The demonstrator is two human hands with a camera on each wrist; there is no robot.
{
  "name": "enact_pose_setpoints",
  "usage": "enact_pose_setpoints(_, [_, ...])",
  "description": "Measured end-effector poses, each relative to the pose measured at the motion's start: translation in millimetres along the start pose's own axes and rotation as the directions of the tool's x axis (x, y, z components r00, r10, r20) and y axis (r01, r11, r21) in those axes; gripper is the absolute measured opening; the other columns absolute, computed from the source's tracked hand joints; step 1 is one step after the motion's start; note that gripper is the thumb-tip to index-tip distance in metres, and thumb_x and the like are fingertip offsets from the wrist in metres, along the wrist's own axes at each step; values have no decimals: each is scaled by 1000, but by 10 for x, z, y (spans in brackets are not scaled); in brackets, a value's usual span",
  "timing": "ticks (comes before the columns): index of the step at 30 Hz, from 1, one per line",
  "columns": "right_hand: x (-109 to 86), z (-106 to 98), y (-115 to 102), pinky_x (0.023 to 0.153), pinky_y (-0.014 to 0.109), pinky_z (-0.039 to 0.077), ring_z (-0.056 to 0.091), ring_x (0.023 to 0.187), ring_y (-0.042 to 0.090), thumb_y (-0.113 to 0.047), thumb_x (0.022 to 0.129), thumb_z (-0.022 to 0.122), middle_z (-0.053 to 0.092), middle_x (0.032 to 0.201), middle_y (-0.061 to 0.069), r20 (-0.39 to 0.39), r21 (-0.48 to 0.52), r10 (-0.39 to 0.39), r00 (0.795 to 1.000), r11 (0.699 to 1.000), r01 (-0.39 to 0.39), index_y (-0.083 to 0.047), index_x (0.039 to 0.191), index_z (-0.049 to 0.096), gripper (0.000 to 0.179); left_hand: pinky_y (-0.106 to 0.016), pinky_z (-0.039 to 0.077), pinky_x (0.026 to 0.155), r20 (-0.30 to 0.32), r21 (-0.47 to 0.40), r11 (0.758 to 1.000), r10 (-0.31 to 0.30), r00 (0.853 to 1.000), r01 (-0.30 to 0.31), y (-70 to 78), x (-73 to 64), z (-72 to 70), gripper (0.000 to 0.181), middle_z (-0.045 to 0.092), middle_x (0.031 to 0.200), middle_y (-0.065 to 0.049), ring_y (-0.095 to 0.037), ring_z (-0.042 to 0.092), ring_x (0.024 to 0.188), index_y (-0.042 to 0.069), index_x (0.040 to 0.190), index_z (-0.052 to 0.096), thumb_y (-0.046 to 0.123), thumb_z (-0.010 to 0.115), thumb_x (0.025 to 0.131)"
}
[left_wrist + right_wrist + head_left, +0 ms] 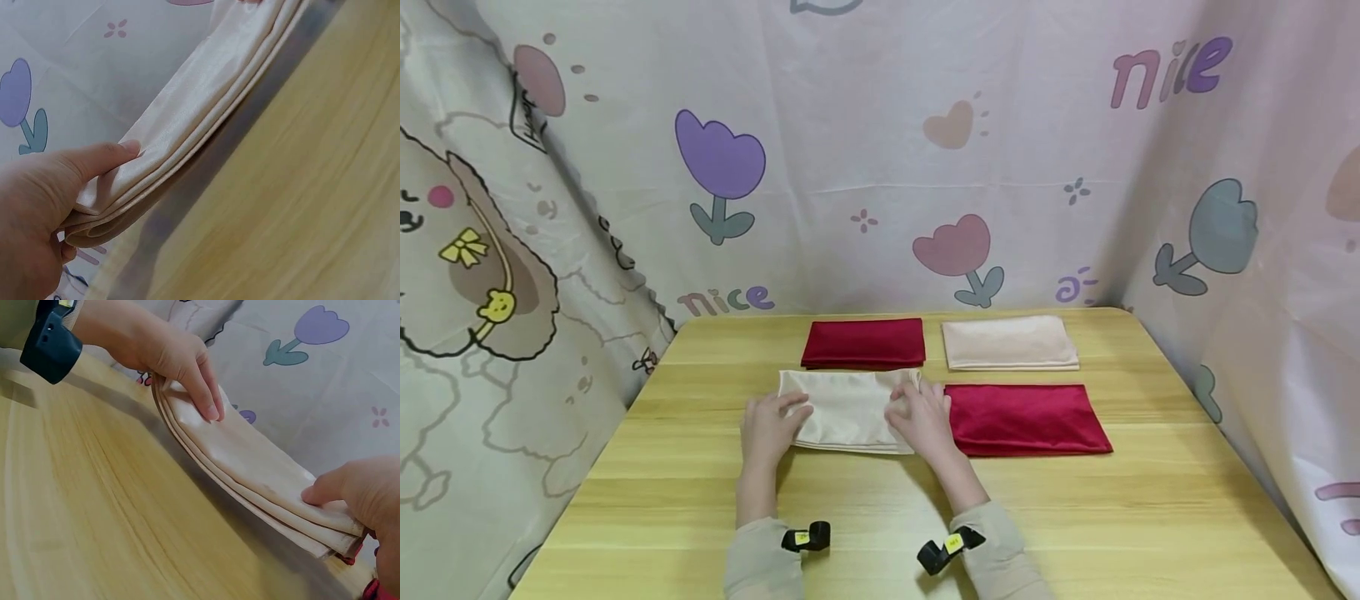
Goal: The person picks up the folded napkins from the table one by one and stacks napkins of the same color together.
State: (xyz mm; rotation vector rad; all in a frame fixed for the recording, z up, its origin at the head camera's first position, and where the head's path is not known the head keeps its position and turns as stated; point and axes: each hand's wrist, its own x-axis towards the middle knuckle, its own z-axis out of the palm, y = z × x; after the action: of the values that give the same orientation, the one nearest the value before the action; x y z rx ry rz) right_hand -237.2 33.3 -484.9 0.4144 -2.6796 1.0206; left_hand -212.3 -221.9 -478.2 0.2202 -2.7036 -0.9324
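A folded cream satin cloth (847, 410) is held at both ends above the near middle of the wooden table. My left hand (770, 427) grips its left end, the thumb lying on top and the other fingers mostly hidden beneath, as the left wrist view shows on the cloth (181, 119). At the opposite end my right hand (927, 423) pinches it, thumb on top. Several stacked layers show along the near edge of the cloth (250, 469) in the right wrist view, where it sags slightly and casts a shadow on the wood.
A folded red cloth (1026, 419) lies just right of my right hand. Behind are another folded red cloth (863, 342) and a folded cream cloth (1010, 342). The wooden table (865, 533) meets a printed curtain (850, 150) at its back edge.
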Motion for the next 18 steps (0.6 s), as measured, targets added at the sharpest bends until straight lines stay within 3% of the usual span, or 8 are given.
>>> enact_pose_setpoints(4, [-4, -35, 2, 79, 39, 26, 40, 92, 24, -27, 79, 77, 53, 89, 3, 4, -10, -3, 1000, 1000, 3, -20, 97, 64, 24, -48, 30, 93, 10, 42, 999, 18, 1000, -19, 42, -9, -21, 29, 69, 115, -11, -30, 48, 107, 24, 111, 74, 39, 72, 86])
enact_pose_setpoints(10, [22, -101, 20, 80, 41, 25, 39, 93, 23, -28, 81, 76, 50, 87, 1, 9, -30, -40, 999, 999, 40, -21, 98, 63, 23, -43, 29, 87, 20, 90, 994, 56, 998, -58, 85, -5, -52, 31, 67, 93, -7, -26, 45, 92, 25, 112, 74, 40, 73, 85])
enact_pose_setpoints(18, [27, -227, 40, 77, 40, 25, 39, 92, 23, -29, 82, 76, 55, 98, 2, 5, -105, -158, 987, 982, 158, -21, 99, 63, 23, -45, 31, 86, 40, 150, 980, 122, 992, -127, 118, -9, -111, 32, 71, 110, -9, -26, 46, 92, 25, 112, 74, 42, 72, 85])
